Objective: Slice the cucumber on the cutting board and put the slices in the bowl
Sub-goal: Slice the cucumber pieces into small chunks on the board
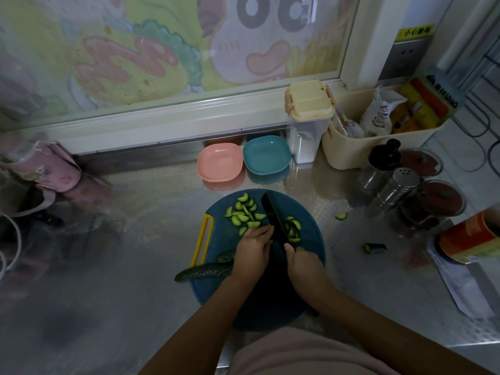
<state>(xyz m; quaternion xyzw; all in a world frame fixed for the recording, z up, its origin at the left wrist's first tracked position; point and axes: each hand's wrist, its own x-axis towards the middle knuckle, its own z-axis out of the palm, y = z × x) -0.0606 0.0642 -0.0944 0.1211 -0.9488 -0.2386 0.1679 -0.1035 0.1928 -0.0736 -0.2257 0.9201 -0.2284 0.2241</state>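
Observation:
A round blue cutting board (308,234) lies in the middle of the steel counter. Several half-moon cucumber slices (244,213) are scattered on its far part, and more slices (293,228) lie right of the blade. My right hand (303,262) grips the handle of a black knife (273,217) whose blade points away across the board. My left hand (253,246) lies flat beside the blade with straight fingers touching the slices. Two uncut cucumber pieces (205,272) lie at the board's left edge. A pink bowl (219,166) and a teal bowl (266,155) stand empty behind the board.
A stray slice (341,216) and a cucumber end (374,248) lie on the counter to the right. Spice jars (396,188), a lidded container (308,123), a beige basket (359,150) and an orange can (470,239) crowd the right side. A pink item (46,169) sits far left.

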